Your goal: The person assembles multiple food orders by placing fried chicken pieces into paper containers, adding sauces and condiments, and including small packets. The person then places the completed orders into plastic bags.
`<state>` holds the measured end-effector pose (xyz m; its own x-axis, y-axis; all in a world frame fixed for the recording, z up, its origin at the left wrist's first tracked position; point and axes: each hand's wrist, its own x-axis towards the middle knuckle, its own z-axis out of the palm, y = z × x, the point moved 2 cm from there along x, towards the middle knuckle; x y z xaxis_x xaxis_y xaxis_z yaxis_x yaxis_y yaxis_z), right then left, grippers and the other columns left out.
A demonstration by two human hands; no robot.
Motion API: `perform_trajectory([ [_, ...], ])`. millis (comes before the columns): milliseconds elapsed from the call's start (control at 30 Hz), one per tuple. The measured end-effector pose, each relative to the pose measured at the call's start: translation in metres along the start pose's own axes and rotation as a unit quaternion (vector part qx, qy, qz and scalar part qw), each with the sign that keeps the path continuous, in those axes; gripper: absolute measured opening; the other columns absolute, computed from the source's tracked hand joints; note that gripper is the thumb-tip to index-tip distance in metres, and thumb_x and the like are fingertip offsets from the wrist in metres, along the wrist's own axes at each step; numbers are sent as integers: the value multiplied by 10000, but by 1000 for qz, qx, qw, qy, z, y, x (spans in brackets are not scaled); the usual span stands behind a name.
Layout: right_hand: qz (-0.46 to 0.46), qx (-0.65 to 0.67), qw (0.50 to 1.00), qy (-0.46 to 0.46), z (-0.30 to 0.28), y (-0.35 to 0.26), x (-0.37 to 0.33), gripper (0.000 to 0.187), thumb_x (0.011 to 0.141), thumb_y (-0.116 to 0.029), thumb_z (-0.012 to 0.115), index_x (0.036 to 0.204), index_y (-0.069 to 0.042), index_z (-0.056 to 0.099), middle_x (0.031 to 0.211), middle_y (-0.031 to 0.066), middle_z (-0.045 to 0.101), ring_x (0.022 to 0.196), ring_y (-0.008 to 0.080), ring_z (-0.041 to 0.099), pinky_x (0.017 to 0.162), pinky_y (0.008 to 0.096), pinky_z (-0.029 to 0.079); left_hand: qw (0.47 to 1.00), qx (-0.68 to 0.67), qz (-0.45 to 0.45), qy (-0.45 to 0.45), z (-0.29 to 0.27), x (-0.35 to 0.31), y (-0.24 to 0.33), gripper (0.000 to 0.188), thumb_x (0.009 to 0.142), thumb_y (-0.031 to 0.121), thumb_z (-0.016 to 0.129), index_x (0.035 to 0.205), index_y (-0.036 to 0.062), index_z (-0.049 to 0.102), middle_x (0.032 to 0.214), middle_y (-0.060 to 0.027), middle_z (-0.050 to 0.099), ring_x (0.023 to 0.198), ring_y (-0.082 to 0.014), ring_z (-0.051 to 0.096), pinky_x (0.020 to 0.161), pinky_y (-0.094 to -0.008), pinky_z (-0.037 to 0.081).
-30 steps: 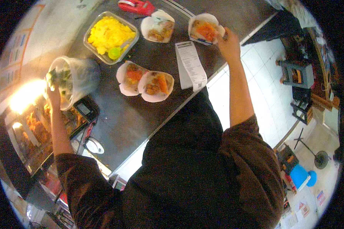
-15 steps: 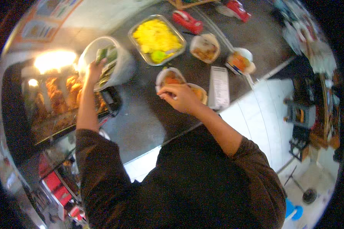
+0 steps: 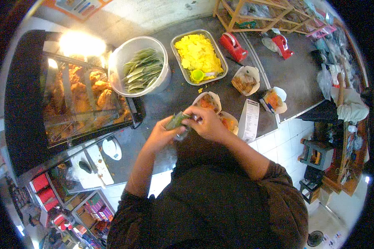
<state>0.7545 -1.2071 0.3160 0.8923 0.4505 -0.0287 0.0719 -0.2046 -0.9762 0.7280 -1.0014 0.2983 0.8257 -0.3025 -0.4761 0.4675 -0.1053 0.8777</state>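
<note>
A person stands at a dark surface [image 3: 162, 106], seen from above, both forearms bent inward so the hands meet just in front of the chest. The left hand [image 3: 164, 132] and right hand [image 3: 207, 122] are both closed around a small green packet [image 3: 176, 121], fingers pinching its ends; it looks as though the packet is being opened or readied, and the next move likely calls for tipping or setting it into a food box. Just beyond the right hand, touching its knuckles in the view, sit two open paper boxes of food [image 3: 220, 112], with a paper slip [image 3: 249, 120] beside them. Farther out from the left hand stands a white tub [image 3: 140, 66] full of the same green packets, and beyond both hands a metal tray of yellow rice [image 3: 198, 56]. Two more filled boxes [image 3: 257, 89] lie out past the right hand.
</note>
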Motion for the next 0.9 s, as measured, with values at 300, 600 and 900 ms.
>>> perform_trajectory([
  [300, 135, -176, 954, 201, -31, 88, -29, 421, 966, -199, 691, 1331, -34, 559, 1101, 124, 656, 1006, 270, 679, 831, 399, 543, 971, -167, -46, 163, 21, 9, -54, 233, 863, 184, 840, 971, 96, 653, 773, 26, 652, 560, -45, 490, 473, -214, 373],
  [600, 76, -18, 997, 17, -21, 67, -86, 500, 949, -199, 730, 1386, -77, 522, 1369, 114, 553, 1261, 235, 546, 1078, 372, 420, 999, -19, 45, 15, 53, 31, -7, 276, 886, 264, 824, 1006, 78, 659, 775, 30, 649, 578, -50, 532, 482, -222, 418],
  [900, 87, -40, 971, 217, -56, 45, -93, 497, 885, -186, 774, 1324, -78, 567, 1268, 133, 582, 1152, 251, 590, 981, 386, 491, 967, 204, 144, 56, 78, 58, 36, 291, 1045, 333, 601, 1035, 43, 588, 818, -57, 611, 745, -182, 615, 667, -349, 512],
])
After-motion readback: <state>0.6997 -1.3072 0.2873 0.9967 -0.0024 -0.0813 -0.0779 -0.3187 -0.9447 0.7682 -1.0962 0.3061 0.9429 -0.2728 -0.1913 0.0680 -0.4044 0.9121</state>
